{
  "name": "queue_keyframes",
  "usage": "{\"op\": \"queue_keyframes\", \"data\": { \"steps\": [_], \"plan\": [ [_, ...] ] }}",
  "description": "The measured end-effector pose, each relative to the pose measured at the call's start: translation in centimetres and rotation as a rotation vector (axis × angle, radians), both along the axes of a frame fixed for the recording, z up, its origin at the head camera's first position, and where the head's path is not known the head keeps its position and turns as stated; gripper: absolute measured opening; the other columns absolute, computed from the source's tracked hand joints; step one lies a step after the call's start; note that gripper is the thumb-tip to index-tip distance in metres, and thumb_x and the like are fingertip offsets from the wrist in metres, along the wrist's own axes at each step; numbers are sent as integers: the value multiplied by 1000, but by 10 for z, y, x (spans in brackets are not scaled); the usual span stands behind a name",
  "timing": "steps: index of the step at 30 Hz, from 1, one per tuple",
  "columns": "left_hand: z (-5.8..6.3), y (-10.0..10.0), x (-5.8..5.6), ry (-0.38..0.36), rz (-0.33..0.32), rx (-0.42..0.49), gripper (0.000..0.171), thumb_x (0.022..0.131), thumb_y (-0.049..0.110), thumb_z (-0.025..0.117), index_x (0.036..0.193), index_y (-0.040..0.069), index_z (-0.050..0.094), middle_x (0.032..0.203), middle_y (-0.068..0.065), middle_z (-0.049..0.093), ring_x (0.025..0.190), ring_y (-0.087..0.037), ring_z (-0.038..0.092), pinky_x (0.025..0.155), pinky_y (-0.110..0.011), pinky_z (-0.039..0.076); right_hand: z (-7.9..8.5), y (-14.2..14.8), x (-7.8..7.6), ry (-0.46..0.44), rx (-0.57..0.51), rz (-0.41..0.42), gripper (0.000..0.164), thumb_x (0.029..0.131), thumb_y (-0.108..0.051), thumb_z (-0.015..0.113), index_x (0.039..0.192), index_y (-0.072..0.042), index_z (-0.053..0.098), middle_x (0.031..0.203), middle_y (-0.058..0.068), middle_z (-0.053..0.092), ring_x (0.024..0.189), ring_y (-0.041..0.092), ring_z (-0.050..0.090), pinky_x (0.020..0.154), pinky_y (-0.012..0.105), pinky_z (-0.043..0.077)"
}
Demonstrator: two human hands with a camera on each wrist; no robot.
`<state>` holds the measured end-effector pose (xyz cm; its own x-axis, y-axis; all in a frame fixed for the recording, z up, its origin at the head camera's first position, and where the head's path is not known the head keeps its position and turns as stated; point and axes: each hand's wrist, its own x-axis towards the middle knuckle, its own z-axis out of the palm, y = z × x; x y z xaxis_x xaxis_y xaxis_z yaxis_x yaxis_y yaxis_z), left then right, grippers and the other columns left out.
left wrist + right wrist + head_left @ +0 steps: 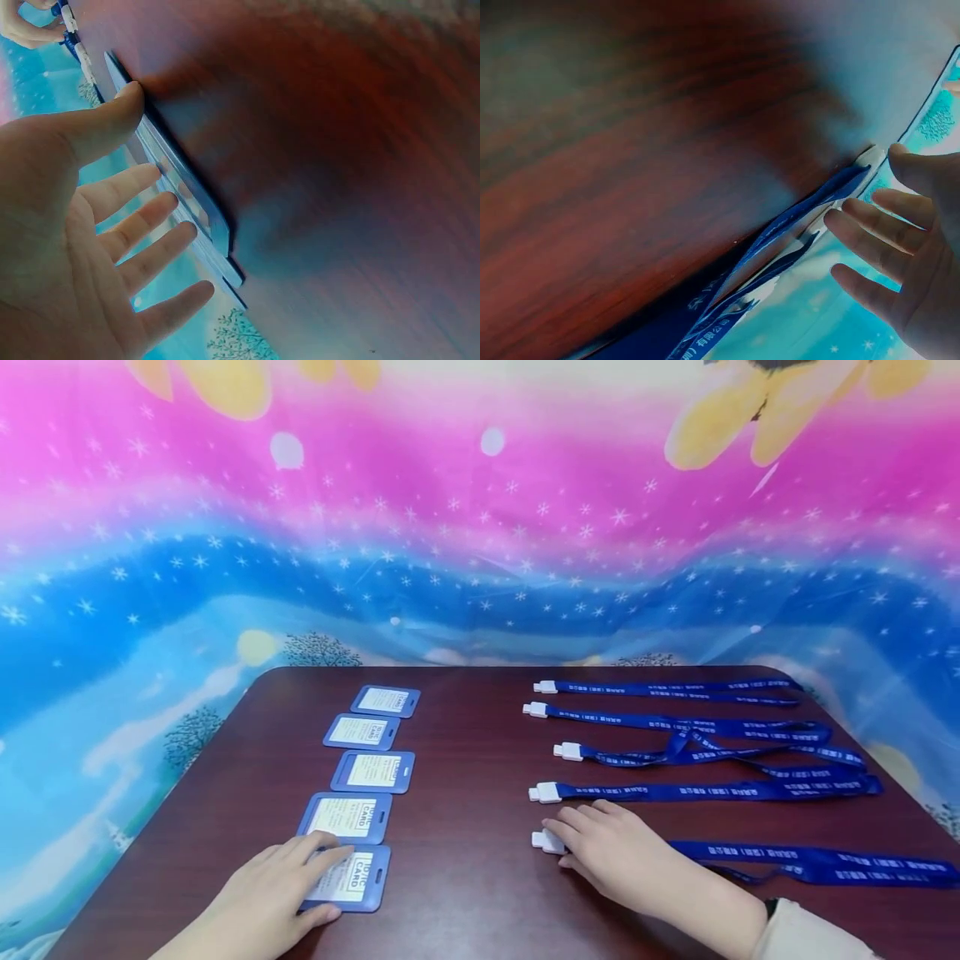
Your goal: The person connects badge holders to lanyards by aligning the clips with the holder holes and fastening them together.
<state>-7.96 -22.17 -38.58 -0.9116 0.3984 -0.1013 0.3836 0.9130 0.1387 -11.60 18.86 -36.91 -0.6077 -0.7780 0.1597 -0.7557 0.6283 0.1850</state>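
I can read "ID/IC CARD" on the nearest badge (356,887) and on the one (343,818) behind it. White Chinese print runs along the blue lanyards (709,337), "有限公司" coming out clearly; the badges' finer lines are too small.

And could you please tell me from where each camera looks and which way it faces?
Head: worn on the head, facing forward and down over the table, cards and lanyards towards the backdrop; left hand, right hand and right sleeve show.
Left wrist: worn on that wrist, facing past the left hand to the cards; the right hand shows at top left.
Right wrist: worn on that wrist, facing past the right hand, seen at the right, to the lanyards.
Shared: the head and left wrist views both show both hands and cards.
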Motion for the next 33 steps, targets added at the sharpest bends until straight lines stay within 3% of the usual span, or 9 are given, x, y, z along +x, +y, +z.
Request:
{"op": "queue_keyframes", "data": {
  "steps": [6, 13, 21, 33],
  "plan": [
    [1, -2, -4, -31, -14, 28, 66, 78, 50, 80, 133, 19, 61, 125, 1, 55, 103, -19, 55, 90, -54, 50, -1, -4, -5, 31, -4, 15, 39, 81, -31, 83, 112, -9, 74, 101, 3, 71, 92, 17, 68, 77, 32, 53],
    [2, -2, -4, -16, -26, 43, 66, 76, 43, 83, 132, 16, 62, 124, 0, 54, 101, -19, 54, 84, -50, 52, -3, -7, -9, 67, -26, 43, 35, 79, -28, 85, 107, -9, 75, 97, 3, 72, 87, 17, 68, 74, 31, 53],
    [-1, -2, -6, -36, -27, 45, 68, 77, 50, 81, 134, 17, 61, 124, 1, 54, 100, -19, 54, 85, -50, 52, -3, -10, -11, 86, -33, 62, 32, 78, -26, 85, 103, -9, 75, 92, 2, 71, 83, 16, 67, 71, 29, 52],
    [-1, 20, -3, 39, -74, 4, 65, 78, 50, 79, 132, 18, 61, 123, 2, 55, 101, -16, 53, 85, -46, 52, -4, -10, -13, 68, -27, 58, 30, 79, -24, 85, 103, -9, 75, 91, 1, 71, 82, 15, 66, 71, 28, 52]
  ]
}}
